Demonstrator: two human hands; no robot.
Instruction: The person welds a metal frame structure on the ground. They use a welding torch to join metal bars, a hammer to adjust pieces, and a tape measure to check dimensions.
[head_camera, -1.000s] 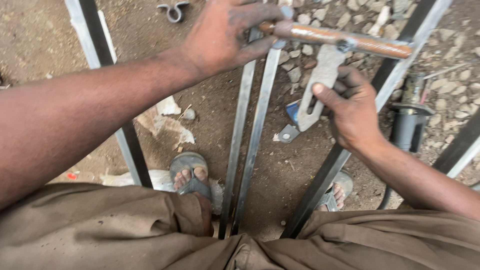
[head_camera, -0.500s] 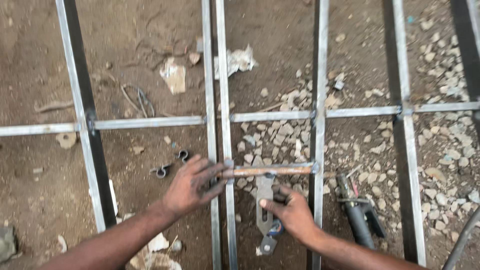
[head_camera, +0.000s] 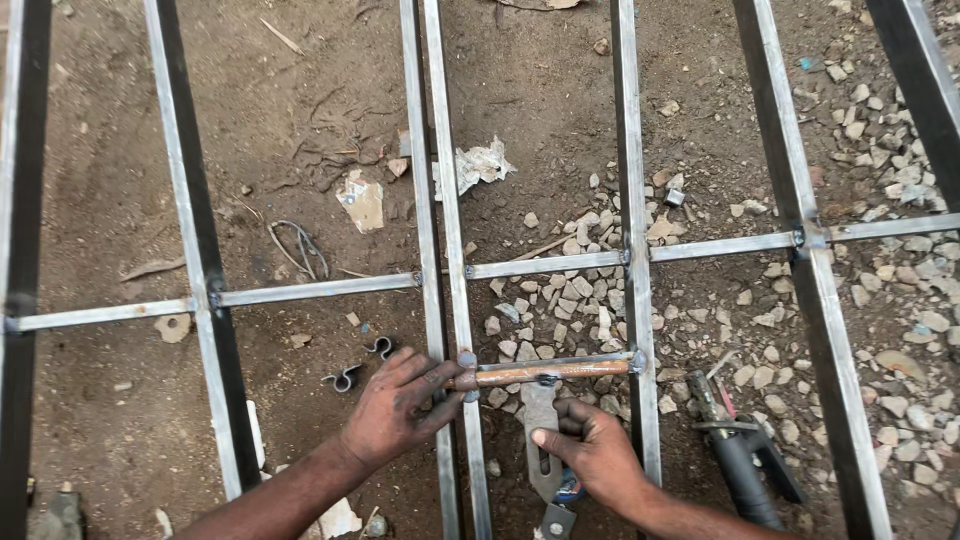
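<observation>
Left hand: your left hand lies on the paired upright bars, fingers wrapped round the near end of the rusty rod.
Right hand: your right hand pinches the flat slotted latch plate hanging under the rod.
Rod: lies level, spanning from the paired bars to the next upright bar of the steel frame.
Ground: bare dirt, gravel under the frame.
Nearby: dark power tool just right of your right hand; two small curled clips left of the left hand.
</observation>
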